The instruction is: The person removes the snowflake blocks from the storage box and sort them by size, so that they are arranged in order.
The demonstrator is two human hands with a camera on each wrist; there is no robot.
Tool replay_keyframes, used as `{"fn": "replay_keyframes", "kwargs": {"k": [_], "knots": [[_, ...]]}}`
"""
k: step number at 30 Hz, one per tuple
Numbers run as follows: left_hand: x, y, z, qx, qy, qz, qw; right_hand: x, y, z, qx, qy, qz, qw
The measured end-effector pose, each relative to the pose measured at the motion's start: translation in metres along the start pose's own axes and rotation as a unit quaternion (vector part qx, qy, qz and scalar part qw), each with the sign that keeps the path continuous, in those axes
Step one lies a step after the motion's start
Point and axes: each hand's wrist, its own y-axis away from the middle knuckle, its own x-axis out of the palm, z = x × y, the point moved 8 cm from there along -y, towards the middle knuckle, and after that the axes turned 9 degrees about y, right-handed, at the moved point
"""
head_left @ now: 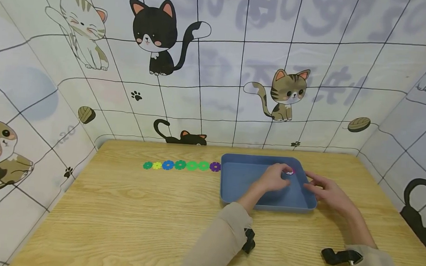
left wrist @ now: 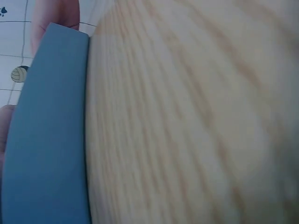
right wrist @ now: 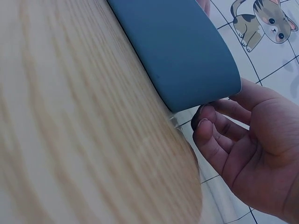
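A shallow blue-grey tray (head_left: 239,183) stands on the wooden table. My left hand (head_left: 274,177) reaches over it, with index finger and thumb apart near the far right corner. Right at those fingertips is a small pink-and-white disc (head_left: 290,171), partly covered by the fingers. My right hand (head_left: 331,194) is at the tray's right side, its fingertips against the rim. In the right wrist view, that hand (right wrist: 259,140) has loosely bent fingers beside the tray's corner. The tray wall (left wrist: 51,130) hides most of my left hand in the left wrist view.
Left of the tray, a row of notched flower-shaped discs lies along the table's back, from a green disc (head_left: 148,165) to a purple disc (head_left: 215,166) beside the tray wall. A cat-print cloth (head_left: 218,105) rises behind the wooden table (head_left: 138,218).
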Motion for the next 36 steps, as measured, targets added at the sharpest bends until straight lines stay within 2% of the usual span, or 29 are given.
{"fn": "replay_keyframes", "kwargs": {"k": [4,13,19,22,25,28,30,33,36], "knots": [[0.001,-0.005,0.003,-0.005,-0.044,-0.011,0.9989,0.001,0.000,0.000,0.003,0.002,0.001,1.0000],[0.005,-0.008,0.000,-0.030,-0.082,-0.010,0.9961,0.000,0.001,-0.002,0.008,0.000,-0.001,1.0000],[0.008,-0.011,0.003,-0.048,-0.127,-0.010,0.9907,0.000,0.000,-0.001,0.005,-0.005,-0.002,1.0000],[0.008,-0.012,0.005,-0.041,-0.145,-0.013,0.9885,0.000,-0.001,0.000,0.000,-0.006,-0.002,1.0000],[0.006,-0.012,0.003,-0.016,-0.156,-0.011,0.9875,0.000,-0.001,0.001,0.001,-0.004,-0.004,1.0000],[0.005,-0.010,0.002,0.002,-0.143,0.003,0.9897,0.000,-0.001,0.000,0.002,-0.006,-0.003,1.0000],[0.003,-0.007,0.003,0.006,-0.118,0.016,0.9929,0.000,-0.001,0.000,0.000,-0.006,-0.002,1.0000],[0.000,-0.002,0.007,-0.006,-0.072,0.030,0.9969,0.000,-0.001,0.000,-0.003,-0.006,-0.005,1.0000],[-0.006,0.004,0.012,-0.021,-0.047,0.028,0.9983,0.000,-0.001,-0.001,-0.004,0.000,-0.007,1.0000]]}}
